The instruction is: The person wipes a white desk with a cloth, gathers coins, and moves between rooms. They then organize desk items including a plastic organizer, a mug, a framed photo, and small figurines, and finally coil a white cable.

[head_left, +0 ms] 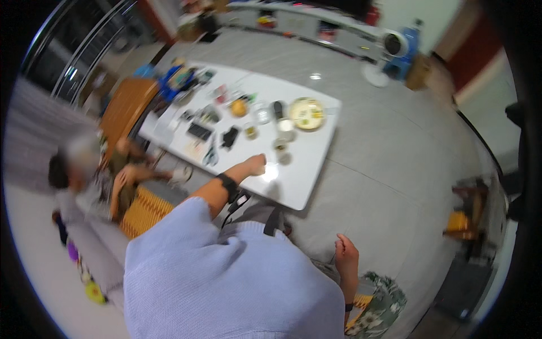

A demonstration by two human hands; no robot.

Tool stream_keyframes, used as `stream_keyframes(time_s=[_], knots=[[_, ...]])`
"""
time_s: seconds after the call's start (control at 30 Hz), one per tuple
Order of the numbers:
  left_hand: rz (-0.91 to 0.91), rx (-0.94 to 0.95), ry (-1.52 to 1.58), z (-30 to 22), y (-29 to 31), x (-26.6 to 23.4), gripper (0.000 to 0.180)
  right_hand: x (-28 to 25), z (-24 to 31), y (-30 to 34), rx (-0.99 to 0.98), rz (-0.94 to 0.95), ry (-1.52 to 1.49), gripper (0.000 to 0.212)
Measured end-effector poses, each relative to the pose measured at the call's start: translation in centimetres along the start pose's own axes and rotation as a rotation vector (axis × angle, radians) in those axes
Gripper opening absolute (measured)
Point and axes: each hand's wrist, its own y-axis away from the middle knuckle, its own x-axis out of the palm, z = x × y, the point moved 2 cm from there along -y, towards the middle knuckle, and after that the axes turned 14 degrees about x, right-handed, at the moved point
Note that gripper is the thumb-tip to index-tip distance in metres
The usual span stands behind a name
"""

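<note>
My left hand (257,164) is over the near edge of the white table (296,183), its fingers curled in; whatever may be inside them is hidden. A small cup (280,144) stands just beyond it, beside a white cup (286,129). To the left of that hand lie scissors (210,156), a black object (230,137) and a dark phone-like slab (199,131). My right hand (346,257) hangs at my right side, away from the table, fingers loosely bent and nothing visible in it.
A round plate (307,113), a glass jar (250,131) and an orange round object (239,108) are farther across the table. At left, a person (84,181) sits by a wooden bench (129,107). A white fan (393,45) stands at the far right; a patterned cloth (387,299) lies near my right arm.
</note>
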Motion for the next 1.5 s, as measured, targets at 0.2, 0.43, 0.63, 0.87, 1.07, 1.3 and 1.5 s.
stream_keyframes(time_s=[0.2, 0.43, 0.63, 0.87, 1.07, 1.3, 1.5], knots=[[0.52, 0.463, -0.288, -9.1, -10.2, 7.0, 0.048, -7.3, -4.7, 0.0, 0.095, -0.102, -0.037, 0.017], [0.683, 0.233, 0.059, -35.2, -17.8, 7.9, 0.04, -21.7, -13.5, -5.2, 0.254, -0.208, -0.04, 0.028], [0.603, 0.753, -0.324, -51.3, -30.9, 14.1, 0.025, -36.1, -19.6, -9.4, 0.096, -0.467, -0.212, 0.019], [0.664, 0.951, -0.352, -79.5, -35.1, 19.7, 0.032, -48.0, -36.8, -9.9, 0.277, -0.613, -0.277, 0.03], [0.871, 1.093, -0.182, -100.1, -36.9, 32.3, 0.025, -59.4, -51.6, -9.9, 0.458, -0.508, -0.058, 0.018], [0.889, 1.329, -0.218, -114.9, -38.6, 43.9, 0.021, -73.3, -61.3, -5.4, 0.253, -0.703, -0.124, 0.037], [0.994, 1.244, -0.551, -131.4, -37.9, 55.3, 0.022, -83.9, -72.6, 6.7, 0.728, -0.773, -0.289, 0.024]])
